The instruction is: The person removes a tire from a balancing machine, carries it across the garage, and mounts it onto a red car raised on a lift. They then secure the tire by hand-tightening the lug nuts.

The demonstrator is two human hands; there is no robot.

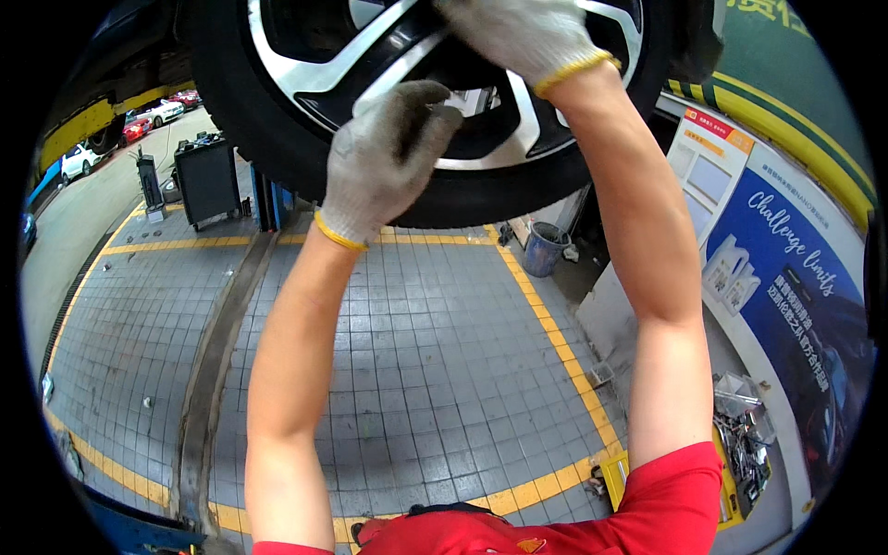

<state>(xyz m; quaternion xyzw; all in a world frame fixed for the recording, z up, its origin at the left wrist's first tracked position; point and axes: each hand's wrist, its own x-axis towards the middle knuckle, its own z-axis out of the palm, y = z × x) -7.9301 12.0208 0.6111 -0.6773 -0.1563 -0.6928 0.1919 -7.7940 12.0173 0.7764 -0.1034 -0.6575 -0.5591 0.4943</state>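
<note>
A wheel with a black tyre (pixel 277 153) and silver-and-black spokes (pixel 495 159) hangs raised in front of me at the top of the view. My left hand (pixel 379 153), in a whitish knit glove with dark dirty fingertips, is in front of the lower left spokes. Its fingers curl toward the thumb; whatever may be between them is too small to make out. My right hand (pixel 523 37), gloved alike, reaches up over the spokes near the wheel's middle. The top edge cuts off its fingers, so its grip is hidden.
A black tool cart (pixel 208 180) stands at the far left beside a blue post (pixel 265 199). A grey bucket (pixel 546 248) sits beyond the tyre. At the lower right is a yellow tray (pixel 731 486) with metal tools. A blue poster board (pixel 786 268) lines the right side.
</note>
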